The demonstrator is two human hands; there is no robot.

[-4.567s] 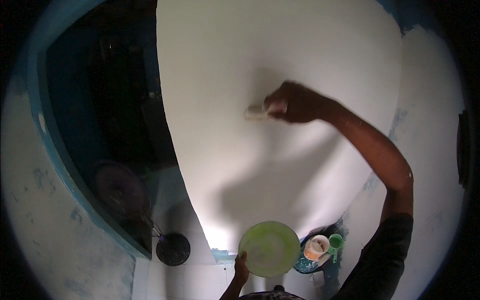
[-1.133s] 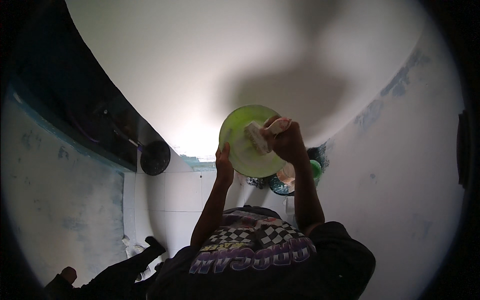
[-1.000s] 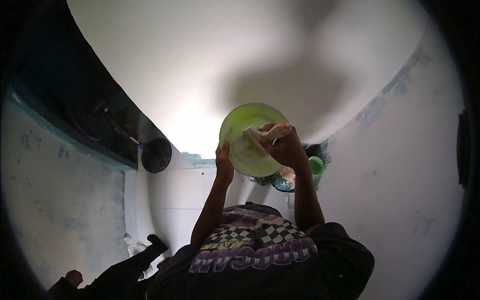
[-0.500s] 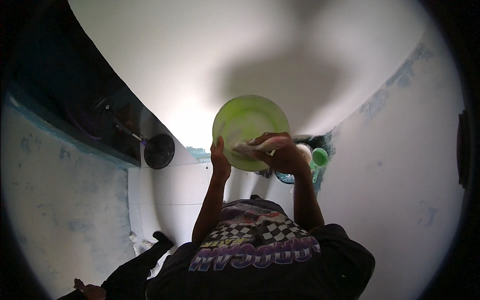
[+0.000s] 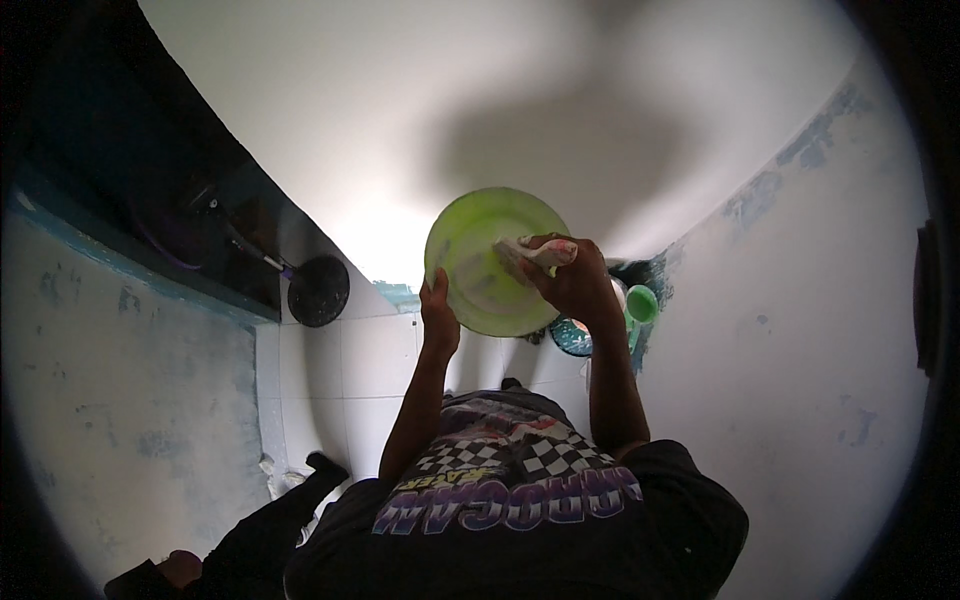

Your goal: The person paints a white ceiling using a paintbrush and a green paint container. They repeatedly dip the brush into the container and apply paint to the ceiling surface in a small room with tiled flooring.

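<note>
My left hand (image 5: 440, 315) grips the left rim of a round, shallow green bowl (image 5: 470, 215), tilted in front of me, with pale smears inside. In my right hand (image 5: 585, 285) is a pale-handled brush (image 5: 510, 250), held over the middle of the bowl with its bristles at the inner surface. Behind my right hand, a green scoop (image 5: 643, 303) and partly hidden containers sit on a dark, paint-spattered round tray or lid (image 5: 570, 340) low by the wall corner.
A white wall (image 5: 350, 120) stands ahead, a blue-patched wall (image 5: 810, 300) at right. A dark opening at left holds a stand with a black round base (image 5: 318, 295) on pale floor tiles (image 5: 365, 360). At lower left are another person's hand (image 5: 182, 568) and dark-clothed leg (image 5: 255, 530).
Several seconds ago my right hand had the brush against the wall; it is now down at the bowl. Since half a second ago the brush has moved upward within the bowl.
</note>
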